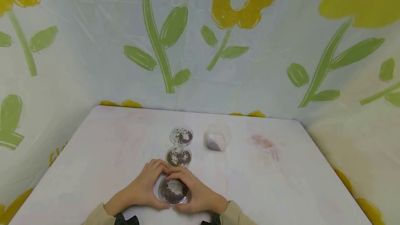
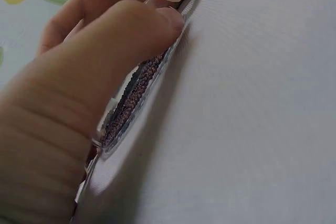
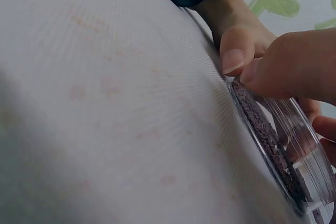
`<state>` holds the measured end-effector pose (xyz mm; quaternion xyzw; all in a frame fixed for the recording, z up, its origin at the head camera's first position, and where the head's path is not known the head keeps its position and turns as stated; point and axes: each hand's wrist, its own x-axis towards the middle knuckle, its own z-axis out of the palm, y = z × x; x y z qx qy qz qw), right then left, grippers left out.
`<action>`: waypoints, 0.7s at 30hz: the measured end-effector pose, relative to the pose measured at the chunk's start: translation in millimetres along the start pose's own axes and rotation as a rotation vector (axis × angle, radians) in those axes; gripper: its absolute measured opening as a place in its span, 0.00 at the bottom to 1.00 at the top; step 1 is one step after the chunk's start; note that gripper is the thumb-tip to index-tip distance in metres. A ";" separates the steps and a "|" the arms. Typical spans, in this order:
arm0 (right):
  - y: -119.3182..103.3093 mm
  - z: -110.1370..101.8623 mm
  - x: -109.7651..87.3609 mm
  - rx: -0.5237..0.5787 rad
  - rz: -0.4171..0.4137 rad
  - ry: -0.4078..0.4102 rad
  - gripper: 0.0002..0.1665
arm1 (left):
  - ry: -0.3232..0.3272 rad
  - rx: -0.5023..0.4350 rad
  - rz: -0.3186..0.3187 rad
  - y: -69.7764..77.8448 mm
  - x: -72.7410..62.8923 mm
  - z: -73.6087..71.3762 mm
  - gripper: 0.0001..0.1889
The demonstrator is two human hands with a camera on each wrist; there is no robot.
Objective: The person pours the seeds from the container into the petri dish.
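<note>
A round clear petri dish [image 1: 173, 191] with dark granular material and a white patch on top sits near the front of the table. From its left side my left hand [image 1: 145, 186] curls round it, thumb at the near edge. My right hand [image 1: 200, 193] grips the opposite side the same way, and the fingertips of both hands meet at the far rim. In the left wrist view the left thumb [image 2: 126, 40] presses along the dish's edge. The right wrist view shows the right thumb [image 3: 283, 69] at the clear rim, beside the left thumb [image 3: 234, 56].
Two more petri dishes, a middle one [image 1: 178, 157] and a far one [image 1: 181, 136], stand in line beyond the hands, holding dark material flecked white. Right of them is a translucent container [image 1: 218, 138] with pale powder. Flowered cloth [image 1: 193, 93] surrounds the white table [image 1: 125, 141].
</note>
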<state>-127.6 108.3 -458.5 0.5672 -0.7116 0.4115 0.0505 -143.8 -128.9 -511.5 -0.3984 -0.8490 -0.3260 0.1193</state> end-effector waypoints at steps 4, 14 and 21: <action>4.5 -4.6 2.1 0.024 -0.037 0.028 0.39 | 0.003 0.035 -0.019 0.5 3.9 1.9 0.41; 26.3 -23.3 -14.8 -0.092 0.009 0.227 0.36 | 0.004 0.228 -0.025 1.6 16.6 -3.6 0.43; 13.8 -68.8 -37.3 -0.241 0.143 0.342 0.36 | -0.224 0.485 -0.142 23.8 21.3 -35.5 0.65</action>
